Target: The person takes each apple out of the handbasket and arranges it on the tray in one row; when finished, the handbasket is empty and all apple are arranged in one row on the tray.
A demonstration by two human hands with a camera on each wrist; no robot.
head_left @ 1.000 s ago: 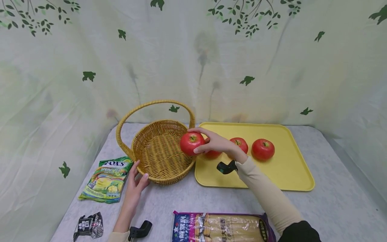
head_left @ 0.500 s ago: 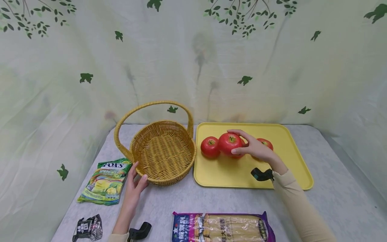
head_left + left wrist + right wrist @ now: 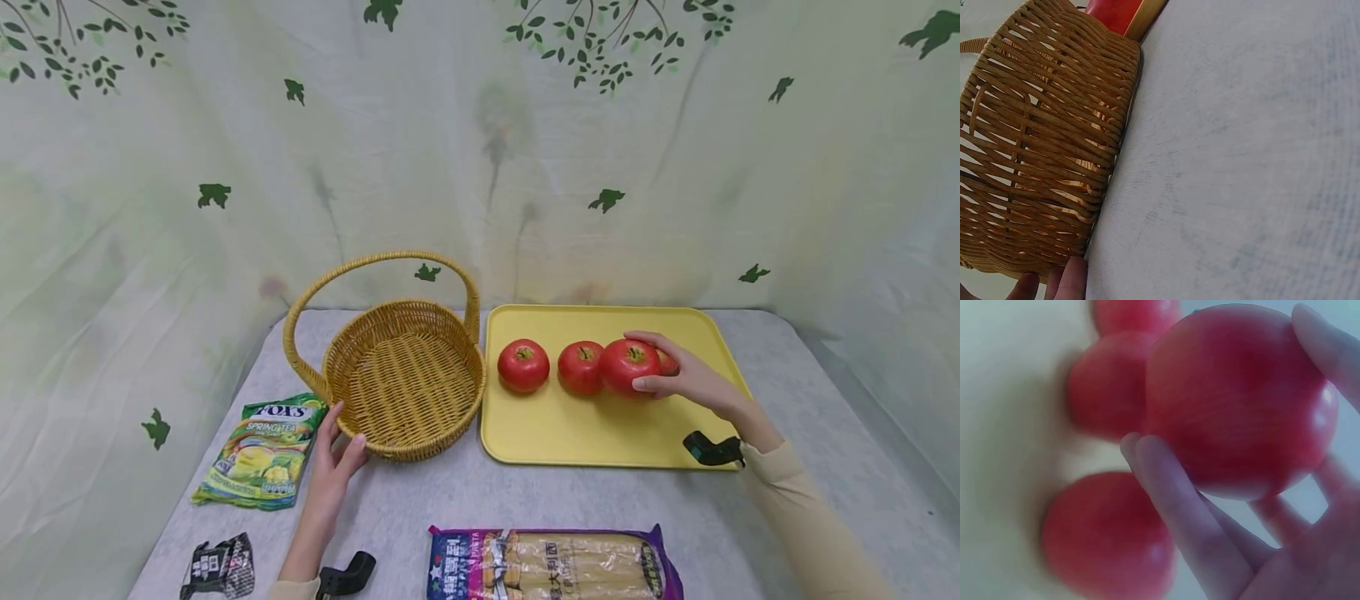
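My right hand [image 3: 690, 379] grips a red apple [image 3: 628, 367] over the right part of a yellow tray [image 3: 555, 433]. Thumb and fingers stand round its sides, as the right wrist view also shows. Two apples lie to its left, a left one [image 3: 523, 367] and a middle one [image 3: 580, 367]; another apple [image 3: 669, 363] is mostly hidden behind the held one and my hand. At the front left of a wicker basket [image 3: 408, 375] rests my left hand [image 3: 333, 457], its relaxed fingers against the outer wall. In the left wrist view its fingertips [image 3: 1072, 278] touch the weave low down.
A green candy bag [image 3: 262, 450] lies left of the basket, near my left forearm. In front are a small black wrapper [image 3: 219, 567] and a pack of pasta [image 3: 555, 562]. The basket's tall handle [image 3: 382, 257] arches over it. A cloth backdrop [image 3: 420, 150] closes off the rear.
My right hand has carried the apple rightward from beside the basket, across the tray, to above its right-hand apple. My left hand stays at the basket.
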